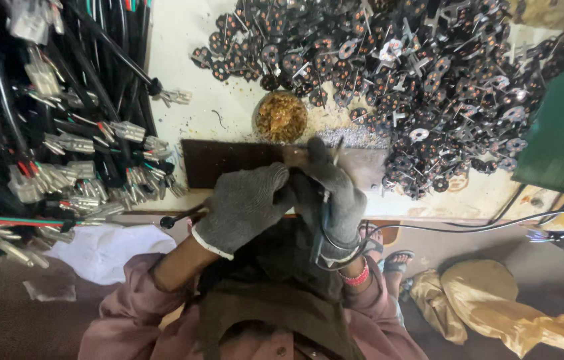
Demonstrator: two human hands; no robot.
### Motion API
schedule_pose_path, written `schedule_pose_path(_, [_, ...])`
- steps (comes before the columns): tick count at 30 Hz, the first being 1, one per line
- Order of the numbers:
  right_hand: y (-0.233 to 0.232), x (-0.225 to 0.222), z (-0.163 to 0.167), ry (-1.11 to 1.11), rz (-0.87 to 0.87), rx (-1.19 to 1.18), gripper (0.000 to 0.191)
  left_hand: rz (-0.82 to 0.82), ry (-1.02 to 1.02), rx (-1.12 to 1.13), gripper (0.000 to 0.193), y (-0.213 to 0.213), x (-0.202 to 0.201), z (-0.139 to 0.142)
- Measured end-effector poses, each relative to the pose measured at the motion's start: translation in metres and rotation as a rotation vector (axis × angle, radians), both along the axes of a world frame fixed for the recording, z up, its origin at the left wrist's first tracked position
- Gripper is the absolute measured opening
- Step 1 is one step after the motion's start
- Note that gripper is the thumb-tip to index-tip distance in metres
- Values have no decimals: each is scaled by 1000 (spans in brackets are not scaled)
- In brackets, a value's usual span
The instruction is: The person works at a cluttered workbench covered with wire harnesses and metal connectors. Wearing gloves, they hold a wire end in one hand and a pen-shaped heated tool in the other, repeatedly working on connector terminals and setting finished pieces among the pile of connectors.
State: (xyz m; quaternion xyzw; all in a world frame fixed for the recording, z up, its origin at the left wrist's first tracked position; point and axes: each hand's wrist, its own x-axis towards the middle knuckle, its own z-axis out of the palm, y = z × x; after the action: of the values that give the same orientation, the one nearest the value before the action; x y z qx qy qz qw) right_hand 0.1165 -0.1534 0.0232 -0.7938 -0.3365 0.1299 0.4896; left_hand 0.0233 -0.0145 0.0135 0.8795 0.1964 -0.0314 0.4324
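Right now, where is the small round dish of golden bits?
In the head view the round dish sits on the pale bench, just beyond the dark block, ahead of the gloved left hand, at the near-left edge of the pile of black disc parts.

No packages, labels, signs or screens in view — none readable.

Grey knitted cloth gloves cover the left hand (245, 207) and right hand (335, 193); beside the dull dark metal plate (228, 160), glossy black discs (428, 73) on a rough, stained tabletop (228, 113).
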Motion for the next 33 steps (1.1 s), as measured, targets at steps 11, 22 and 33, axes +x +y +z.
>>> schedule_pose_path(11, [-29, -40, -11, 0, 26, -17, 23, 201, -4, -131, 16, -10, -3, -4])
schedule_pose_path(22, [-68, -41, -46, 749, -218, 105, 34, 72, -364, -223, 32, 1, -22, 16])
schedule_pose_path(33, [-41, -31, -11, 90, -142, -177, 50, 226, -163, -536, 17, -2, -32, 2])
